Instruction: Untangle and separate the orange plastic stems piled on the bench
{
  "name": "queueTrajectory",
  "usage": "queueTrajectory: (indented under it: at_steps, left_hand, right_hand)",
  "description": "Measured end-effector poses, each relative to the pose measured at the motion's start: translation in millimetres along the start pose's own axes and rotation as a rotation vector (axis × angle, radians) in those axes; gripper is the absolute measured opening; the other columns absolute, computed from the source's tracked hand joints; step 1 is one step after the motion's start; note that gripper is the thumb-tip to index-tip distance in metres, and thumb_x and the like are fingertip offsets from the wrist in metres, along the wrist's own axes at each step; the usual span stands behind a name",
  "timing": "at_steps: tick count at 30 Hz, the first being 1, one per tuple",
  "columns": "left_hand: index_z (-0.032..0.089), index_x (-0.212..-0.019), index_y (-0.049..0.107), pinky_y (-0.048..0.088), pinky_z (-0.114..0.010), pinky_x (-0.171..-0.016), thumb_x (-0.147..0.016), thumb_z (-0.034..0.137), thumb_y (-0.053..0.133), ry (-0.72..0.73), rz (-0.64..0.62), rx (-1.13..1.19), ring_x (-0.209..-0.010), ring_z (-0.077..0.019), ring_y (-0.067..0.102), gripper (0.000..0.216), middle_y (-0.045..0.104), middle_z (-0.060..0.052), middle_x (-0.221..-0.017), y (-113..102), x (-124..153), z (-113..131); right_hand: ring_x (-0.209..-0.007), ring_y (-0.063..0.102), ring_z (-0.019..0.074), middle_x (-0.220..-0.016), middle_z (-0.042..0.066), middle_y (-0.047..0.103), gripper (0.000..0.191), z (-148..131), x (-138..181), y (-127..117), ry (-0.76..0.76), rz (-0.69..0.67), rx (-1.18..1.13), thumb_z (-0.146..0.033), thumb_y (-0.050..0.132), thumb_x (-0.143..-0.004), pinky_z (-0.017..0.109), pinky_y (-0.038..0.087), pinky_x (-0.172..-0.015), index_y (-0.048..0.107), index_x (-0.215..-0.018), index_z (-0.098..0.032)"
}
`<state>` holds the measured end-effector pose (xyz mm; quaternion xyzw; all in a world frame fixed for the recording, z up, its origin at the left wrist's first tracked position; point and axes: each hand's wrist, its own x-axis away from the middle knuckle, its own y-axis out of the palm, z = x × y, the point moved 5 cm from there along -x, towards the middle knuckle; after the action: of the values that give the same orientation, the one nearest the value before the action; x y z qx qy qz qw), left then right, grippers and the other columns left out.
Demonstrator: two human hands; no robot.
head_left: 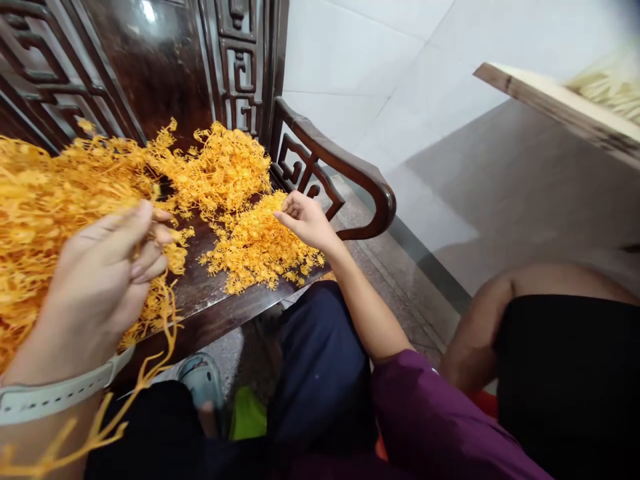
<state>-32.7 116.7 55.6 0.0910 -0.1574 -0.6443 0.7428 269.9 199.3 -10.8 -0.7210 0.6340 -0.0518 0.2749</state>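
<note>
My left hand point(107, 273), with a pale watch strap on its wrist, is closed on a branching orange plastic strand point(145, 381). The strand trails from below the fingers towards the lower left, past my wrist. Behind this hand spreads a large tangled heap of similar orange pieces point(30, 220), partly hidden by it. My right hand point(306, 219) hovers at the edge of a smaller pile of short orange pieces point(263, 250). Its fingers are curled but apart from the thumb, and nothing shows between them.
The heaps lie on a dark carved wooden bench point(220, 307) with a curved armrest point(360, 173) at its right end. A wooden board point(550, 100) bearing pale strands juts in at upper right. Another person's bare knee point(480, 320) is close on the right.
</note>
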Motion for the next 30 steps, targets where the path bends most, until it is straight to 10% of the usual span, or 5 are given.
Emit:
queueTrajectory:
  at_steps: [6, 14, 22, 30]
  left_hand:
    - [0.013, -0.087, 0.08, 0.017, -0.018, -0.042, -0.078, 0.028, 0.09, -0.134, -0.073, -0.226, -0.043, -0.0033, 0.031, 0.021, 0.055, 0.001, -0.057, 23, 3, -35]
    - [0.016, -0.072, 0.067, 0.022, -0.025, -0.05, -0.088, 0.042, 0.081, 0.075, -0.402, -0.6, -0.053, -0.0089, 0.03, 0.034, 0.041, 0.006, -0.057, 44, 8, -54]
    - [0.017, -0.081, 0.07, 0.043, -0.028, -0.071, -0.102, 0.038, 0.07, 0.242, -0.714, -0.539, -0.074, -0.0148, 0.056, 0.029, 0.064, 0.0, -0.077, 62, 19, -40]
    - [0.018, -0.072, 0.067, 0.035, -0.026, -0.058, -0.1, 0.048, 0.078, 0.207, -0.846, -0.33, -0.062, -0.0115, 0.044, 0.043, 0.053, 0.002, -0.067, 64, 29, -34]
  right_hand:
    - [-0.095, 0.061, 0.0199, -0.117, 0.01, 0.067, 0.027, -3, -2, 4, -0.101, -0.005, 0.281, -0.038, 0.072, -0.095, 0.038, 0.052, -0.086, 0.064, -0.113, -0.02]
    - [-0.094, 0.067, 0.0141, -0.104, 0.003, 0.074, 0.027, -86, 32, 44, -0.37, -0.267, -0.335, -0.045, 0.075, -0.104, 0.03, 0.052, -0.086, 0.077, -0.109, -0.018]
    - [-0.061, 0.055, 0.0074, -0.079, -0.003, 0.061, 0.036, -77, 32, 65, -0.093, -0.468, -0.96, -0.047, 0.076, -0.102, 0.022, 0.045, -0.059, 0.064, -0.088, -0.017]
    - [-0.052, 0.033, 0.0039, -0.075, -0.005, 0.046, 0.041, -99, 45, 79, -0.207, -0.584, -1.161, -0.049, 0.074, -0.102, 0.02, 0.03, -0.051, 0.057, -0.081, -0.018]
